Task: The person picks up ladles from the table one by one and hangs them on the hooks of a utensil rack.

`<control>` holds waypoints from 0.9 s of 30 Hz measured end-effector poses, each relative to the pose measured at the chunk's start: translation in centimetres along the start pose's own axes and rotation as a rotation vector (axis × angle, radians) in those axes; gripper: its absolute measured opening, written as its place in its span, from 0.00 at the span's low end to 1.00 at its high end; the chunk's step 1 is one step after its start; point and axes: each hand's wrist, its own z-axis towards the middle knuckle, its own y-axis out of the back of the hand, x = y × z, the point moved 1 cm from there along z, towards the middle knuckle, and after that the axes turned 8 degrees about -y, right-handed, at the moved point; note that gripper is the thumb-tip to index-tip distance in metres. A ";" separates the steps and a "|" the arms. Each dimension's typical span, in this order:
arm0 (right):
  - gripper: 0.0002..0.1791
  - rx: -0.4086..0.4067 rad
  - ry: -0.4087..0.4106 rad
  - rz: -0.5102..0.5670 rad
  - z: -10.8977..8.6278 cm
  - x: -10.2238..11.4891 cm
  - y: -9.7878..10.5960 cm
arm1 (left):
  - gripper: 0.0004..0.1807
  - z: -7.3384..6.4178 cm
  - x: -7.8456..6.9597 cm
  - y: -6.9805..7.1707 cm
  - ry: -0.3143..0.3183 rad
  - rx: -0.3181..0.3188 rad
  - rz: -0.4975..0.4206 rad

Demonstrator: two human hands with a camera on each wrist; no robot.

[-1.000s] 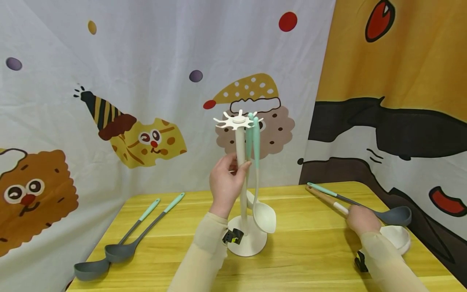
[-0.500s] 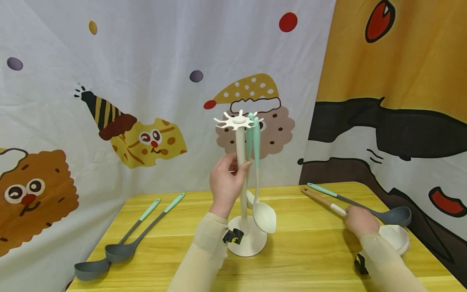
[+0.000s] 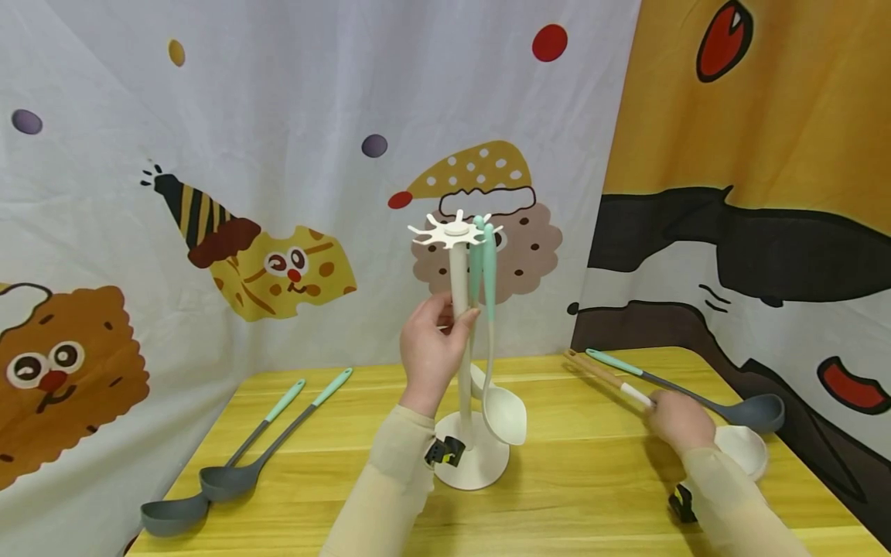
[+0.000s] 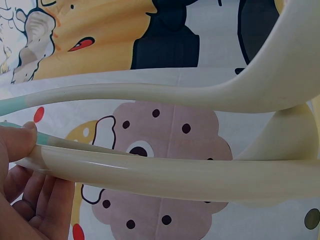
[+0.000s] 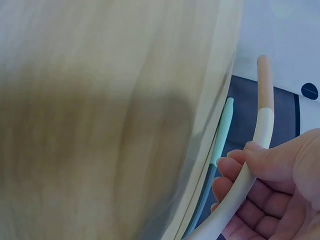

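My left hand point(image 3: 431, 352) grips the upright pole of a white utensil stand point(image 3: 459, 278), thumb on one side and fingers curled behind. From the stand's spoked top hang two white utensils with mint handles; the nearer one, a ladle point(image 3: 506, 415), has its bowl by the round base, and the other is partly hidden behind it. On the right, my right hand point(image 3: 682, 422) holds a white ladle point(image 3: 743, 450) by its shaft, its wood-coloured handle point(image 5: 265, 82) pointing away. In the right wrist view the thumb and curled fingers pinch the white shaft.
A grey ladle with a mint handle point(image 3: 755, 412) lies behind my right hand near the table's right edge. Two more grey ladles point(image 3: 232, 480) point(image 3: 174, 514) lie on the wooden table point(image 3: 334, 495) at left. A printed cloth point(image 3: 306, 116) hangs behind.
My right hand and the white ladle have shifted a little left, toward the stand, with the handle's end moving left too. My left hand and the stand have stayed put.
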 end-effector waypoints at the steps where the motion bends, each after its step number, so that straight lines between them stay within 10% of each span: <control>1: 0.12 0.001 0.003 0.004 0.0 0.1 0.0 | 0.12 0.0 0.0 0.0 0.001 0.000 0.002; 27: 0.09 -0.091 0.141 0.087 -1.5 3.1 -0.2 | 0.12 -0.1 0.0 -0.1 0.006 -0.005 0.005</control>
